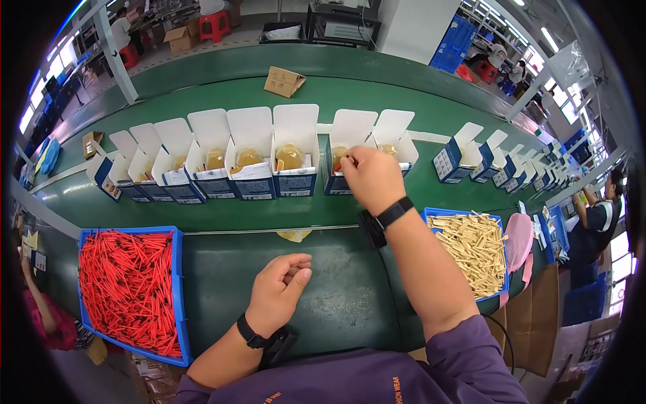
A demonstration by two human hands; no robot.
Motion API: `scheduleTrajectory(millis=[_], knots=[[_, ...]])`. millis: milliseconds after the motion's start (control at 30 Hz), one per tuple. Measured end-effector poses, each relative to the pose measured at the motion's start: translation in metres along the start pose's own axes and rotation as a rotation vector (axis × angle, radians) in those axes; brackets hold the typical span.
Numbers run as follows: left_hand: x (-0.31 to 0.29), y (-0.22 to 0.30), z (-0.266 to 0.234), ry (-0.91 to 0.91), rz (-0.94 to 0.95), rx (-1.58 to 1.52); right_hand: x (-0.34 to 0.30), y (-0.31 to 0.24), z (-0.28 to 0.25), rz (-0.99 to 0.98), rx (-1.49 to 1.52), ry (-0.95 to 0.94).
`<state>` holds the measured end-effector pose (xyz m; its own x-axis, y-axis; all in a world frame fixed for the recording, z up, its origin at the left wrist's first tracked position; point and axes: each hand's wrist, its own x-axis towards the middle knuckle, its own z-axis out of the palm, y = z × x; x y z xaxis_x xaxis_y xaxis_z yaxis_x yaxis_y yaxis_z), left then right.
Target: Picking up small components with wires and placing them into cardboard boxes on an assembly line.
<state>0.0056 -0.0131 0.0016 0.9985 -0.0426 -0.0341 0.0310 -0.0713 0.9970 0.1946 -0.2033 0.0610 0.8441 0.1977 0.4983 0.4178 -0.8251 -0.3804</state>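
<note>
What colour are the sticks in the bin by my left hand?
Red sticks with dark tips, filling a blue bin; clearest in the head view.

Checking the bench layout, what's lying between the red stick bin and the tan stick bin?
In the head view, between the red stick bin and the tan stick bin lies dark green table, with the left hand resting there and the right forearm crossing.

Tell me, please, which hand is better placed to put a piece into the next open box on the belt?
The right hand, probably. It is already up at the row of open boxes, fingers at the rim of one. The left hand rests curled on the green bench near the bin of red sticks, well short of the boxes.
</note>
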Motion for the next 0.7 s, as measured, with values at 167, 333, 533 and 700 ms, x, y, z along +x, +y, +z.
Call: scheduleTrajectory(millis=[167, 333, 533, 700], knots=[[-0.002, 0.001, 0.005, 0.018, 0.027, 0.030, -0.025, -0.007, -0.007, 0.012, 0.115, 0.030], [0.001, 0.000, 0.010, 0.014, 0.008, 0.037, -0.033, -0.013, -0.005, 0.003, 0.047, 0.003], [-0.010, 0.000, 0.003, 0.095, 0.002, 0.051, 0.003, -0.029, 0.037, -0.115, -0.318, -0.348], [-0.044, 0.069, -0.035, 0.033, 0.170, 0.234, 0.040, -0.021, 0.012, -0.214, -0.254, -0.501]])
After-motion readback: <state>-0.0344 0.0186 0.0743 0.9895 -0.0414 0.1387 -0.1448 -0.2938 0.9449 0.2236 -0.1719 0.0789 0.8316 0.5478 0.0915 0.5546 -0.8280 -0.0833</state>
